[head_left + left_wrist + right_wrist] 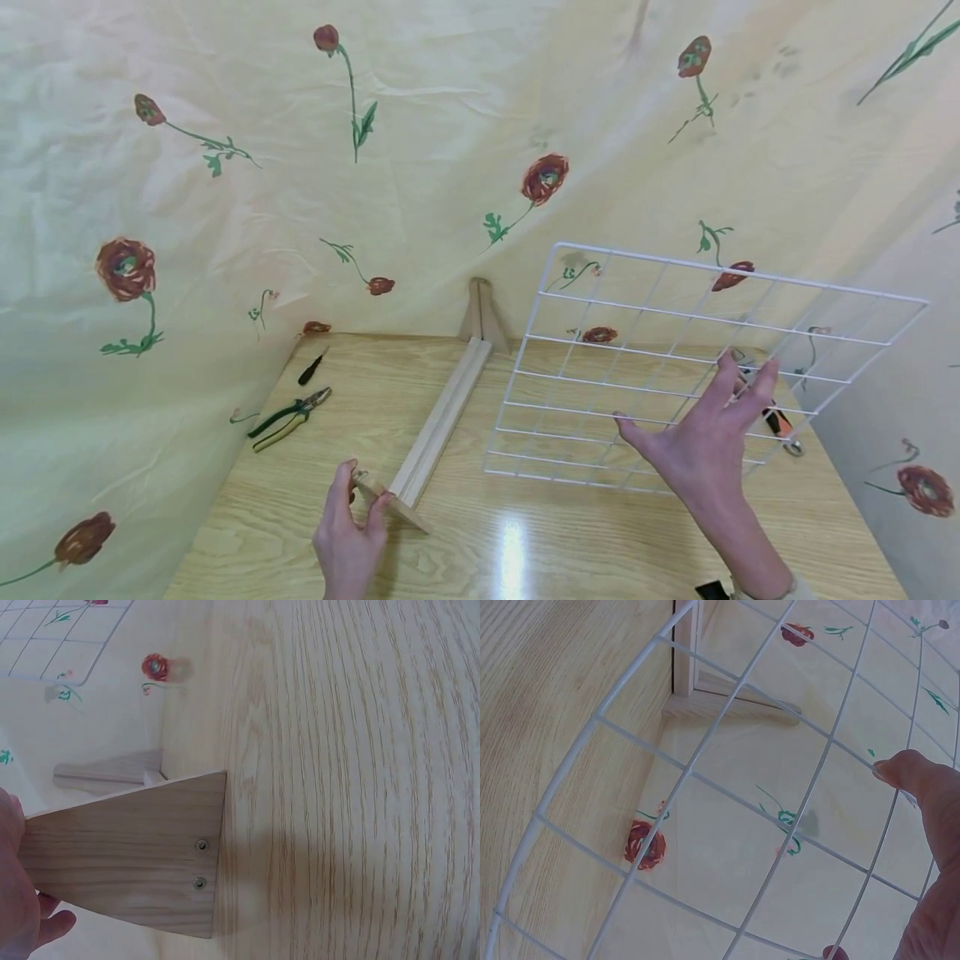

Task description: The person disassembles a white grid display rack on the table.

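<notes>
Head view: wooden stand (447, 414) held, wire grid (667, 356) raised

We see the left hand (351, 532) pinching the stand's near end panel (131, 859), probably to steady it on the table (585, 542) — while the right hand (708, 446), fingers spread, grips the grid's wires, apparently to hold it aloft, right of the stand.

A person's left hand (350, 533) grips a wooden stand (444, 419) by its near end as the right hand (708, 446) holds a white wire grid (624, 350); pliers (300, 407) and screwdriver (310, 370) lie on the table (577, 542) at left.
</notes>
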`<act>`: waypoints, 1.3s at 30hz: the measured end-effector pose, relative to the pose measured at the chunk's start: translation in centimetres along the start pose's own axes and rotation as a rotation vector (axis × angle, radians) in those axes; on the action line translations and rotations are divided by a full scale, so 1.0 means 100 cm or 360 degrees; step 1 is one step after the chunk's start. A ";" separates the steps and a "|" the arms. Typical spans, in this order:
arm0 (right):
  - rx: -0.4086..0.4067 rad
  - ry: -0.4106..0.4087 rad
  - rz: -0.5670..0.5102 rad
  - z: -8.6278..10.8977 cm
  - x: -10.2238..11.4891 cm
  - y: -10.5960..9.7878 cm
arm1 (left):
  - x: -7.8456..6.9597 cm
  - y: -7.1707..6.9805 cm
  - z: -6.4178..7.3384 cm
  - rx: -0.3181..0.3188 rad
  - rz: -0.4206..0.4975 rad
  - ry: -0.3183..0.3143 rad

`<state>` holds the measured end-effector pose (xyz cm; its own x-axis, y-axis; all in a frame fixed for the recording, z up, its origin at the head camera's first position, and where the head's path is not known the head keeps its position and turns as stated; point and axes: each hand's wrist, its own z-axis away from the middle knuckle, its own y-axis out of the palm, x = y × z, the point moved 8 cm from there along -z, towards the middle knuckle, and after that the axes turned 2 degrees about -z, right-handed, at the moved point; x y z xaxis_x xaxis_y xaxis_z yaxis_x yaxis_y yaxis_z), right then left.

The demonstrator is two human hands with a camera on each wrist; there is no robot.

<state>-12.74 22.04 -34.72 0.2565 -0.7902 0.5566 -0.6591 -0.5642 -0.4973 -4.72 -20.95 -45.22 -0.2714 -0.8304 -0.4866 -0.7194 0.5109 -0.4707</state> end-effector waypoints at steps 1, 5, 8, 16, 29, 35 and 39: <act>0.0003 0.0002 0.0000 0.000 0.000 0.000 | -0.001 0.000 0.000 -0.0014 -0.0007 0.0013; 0.0026 0.0025 0.0000 0.000 -0.001 0.002 | -0.003 -0.001 -0.001 -0.0043 -0.0017 0.0030; 0.0042 0.0045 -0.0001 0.001 -0.001 0.003 | -0.003 -0.001 0.000 -0.0037 -0.0015 0.0015; 0.0078 0.0080 0.0056 -0.002 -0.005 0.005 | -0.003 0.002 0.003 -0.0012 -0.0023 -0.0023; 0.0038 0.0002 0.0055 -0.003 -0.005 0.005 | -0.007 0.001 0.004 -0.0044 -0.0054 -0.0089; 0.0079 0.0061 0.0072 -0.002 -0.008 0.006 | -0.011 0.001 0.005 -0.0057 -0.0120 -0.0121; 0.0074 0.0047 0.0060 -0.002 -0.007 0.006 | -0.012 0.002 0.007 -0.0067 -0.0145 -0.0131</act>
<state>-13.43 22.34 -35.26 0.2109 -0.8041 0.5559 -0.6339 -0.5454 -0.5484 -4.11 -19.73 -45.22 -0.1519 -0.8510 -0.5028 -0.7654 0.4231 -0.4849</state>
